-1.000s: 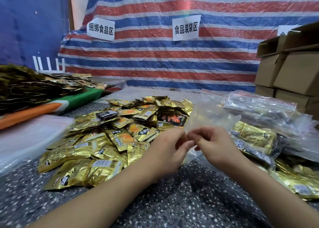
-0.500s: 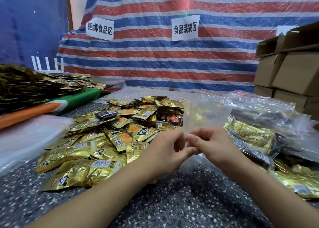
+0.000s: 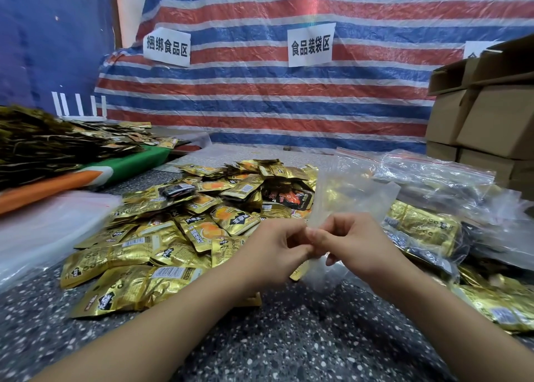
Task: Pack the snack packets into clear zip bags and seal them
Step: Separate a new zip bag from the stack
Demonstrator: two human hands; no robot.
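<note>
An empty clear zip bag (image 3: 351,194) stands upright in the middle, pinched between my left hand (image 3: 274,251) and my right hand (image 3: 358,246), whose fingertips meet on one edge of it. A loose heap of gold snack packets (image 3: 173,231) lies on the speckled table (image 3: 289,338) just left of my hands. Filled clear zip bags (image 3: 424,231) with gold packets inside lie to the right.
A stack of empty clear bags (image 3: 43,231) lies at the left edge. Behind it sit a dark pile of packets (image 3: 34,147) and an orange-green board (image 3: 86,176). Cardboard boxes (image 3: 488,116) stand at back right. A striped tarp (image 3: 274,92) with paper signs hangs behind.
The clear bag has risen from lying low to standing upright above my hands. Both hands have drawn closer together on its edge.
</note>
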